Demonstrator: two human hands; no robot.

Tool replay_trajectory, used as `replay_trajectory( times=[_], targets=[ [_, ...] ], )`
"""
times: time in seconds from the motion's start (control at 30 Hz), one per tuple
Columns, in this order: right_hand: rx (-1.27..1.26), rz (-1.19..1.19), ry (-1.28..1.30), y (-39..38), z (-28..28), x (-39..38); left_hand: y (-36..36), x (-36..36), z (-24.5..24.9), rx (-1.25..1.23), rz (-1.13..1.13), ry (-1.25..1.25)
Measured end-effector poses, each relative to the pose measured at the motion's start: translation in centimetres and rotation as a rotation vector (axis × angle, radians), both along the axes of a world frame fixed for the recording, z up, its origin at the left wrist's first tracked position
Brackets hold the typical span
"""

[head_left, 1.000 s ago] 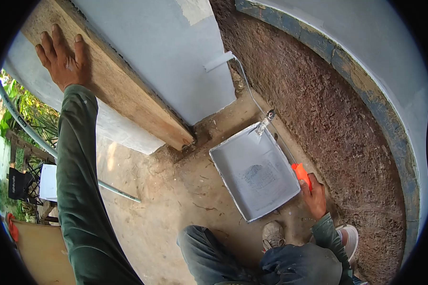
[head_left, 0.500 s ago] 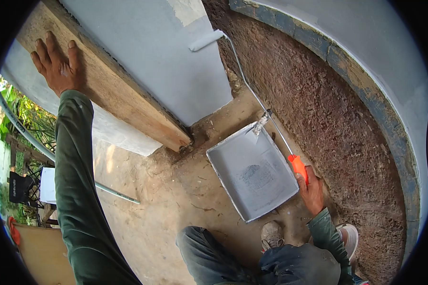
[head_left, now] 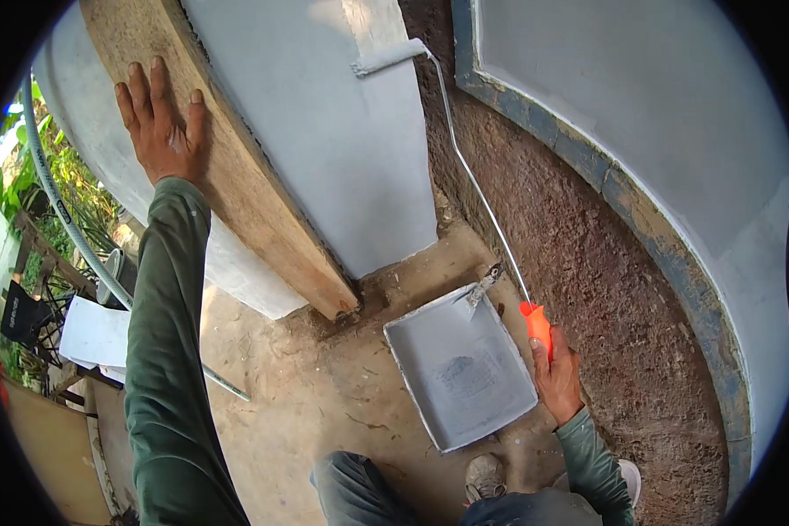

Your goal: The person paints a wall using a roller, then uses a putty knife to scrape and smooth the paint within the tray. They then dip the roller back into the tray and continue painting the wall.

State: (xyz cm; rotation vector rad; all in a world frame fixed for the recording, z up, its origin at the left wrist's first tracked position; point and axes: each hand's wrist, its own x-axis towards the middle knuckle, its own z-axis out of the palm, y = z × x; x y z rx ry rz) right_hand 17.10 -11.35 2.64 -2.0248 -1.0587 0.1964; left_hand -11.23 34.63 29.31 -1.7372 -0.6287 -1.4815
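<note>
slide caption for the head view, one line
Paint roller at a grey wall, its orange handle in the grip of the right hand; left hand on a wooden post.

The handle [head_left: 537,325] at four o'clock is smooth plastic, the rod [head_left: 458,151] at one shiny metal, the post [head_left: 228,175] at ten matt wood.

You have run the roller [head_left: 390,59] higher up the wall [head_left: 333,140], from below the pale patch [head_left: 360,22] to its lower edge. Your right hand [head_left: 556,373] has pushed the handle [head_left: 539,331] farther forward along the tray [head_left: 425,337], and the rod [head_left: 481,195] now passes beside the brush [head_left: 478,294] it crossed before. Your view has tilted, leaving the tray lower in sight.
</note>
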Motion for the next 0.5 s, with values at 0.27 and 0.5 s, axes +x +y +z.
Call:
replay_trajectory(
  times=[0.27, 0.5],
  targets=[
    [0.05, 0.037, 0.009, 1.1, 2.4, 0.0, 0.0, -0.1, 0.1, 0.006, 0.012, 0.002],
    [-0.023, 0.007, 0.005, -1.8, -4.2, -0.3, -0.3, -0.1, 0.1, -0.008, 0.013, 0.003]
  ],
)
